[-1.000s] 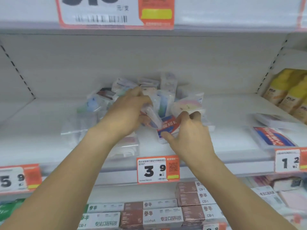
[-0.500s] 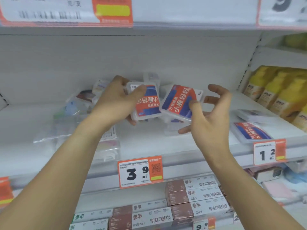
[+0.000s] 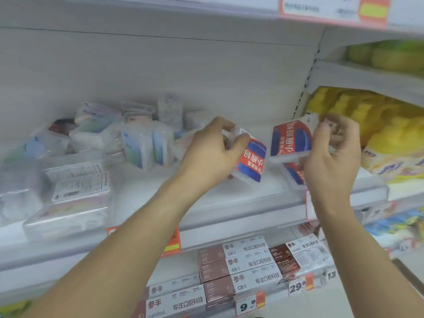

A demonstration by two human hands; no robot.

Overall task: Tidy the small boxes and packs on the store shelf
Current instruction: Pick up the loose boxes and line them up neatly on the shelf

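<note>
My left hand [image 3: 214, 152] grips a small clear box with a red and blue label [image 3: 251, 161], held tilted just above the white shelf [image 3: 229, 198]. My right hand [image 3: 332, 154] holds a second box of the same kind [image 3: 290, 140] by its right edge, tilted, over another red and blue box [image 3: 294, 177] lying flat on the shelf. A loose heap of clear packs and small boxes [image 3: 142, 138] sits at the shelf's back left. Flat clear boxes [image 3: 75, 187] lie stacked at the front left.
Yellow packs [image 3: 376, 134] fill the neighbouring bay on the right, close to my right hand. Rows of brown and white boxes [image 3: 241, 265] stand on the shelf below. Price tags [image 3: 250, 306] hang on the shelf edges. Another shelf [image 3: 206, 10] runs overhead.
Both hands have carried their red and blue boxes to the right along the shelf. The view has swung right, so the heap of packs now lies to the left of my hands.
</note>
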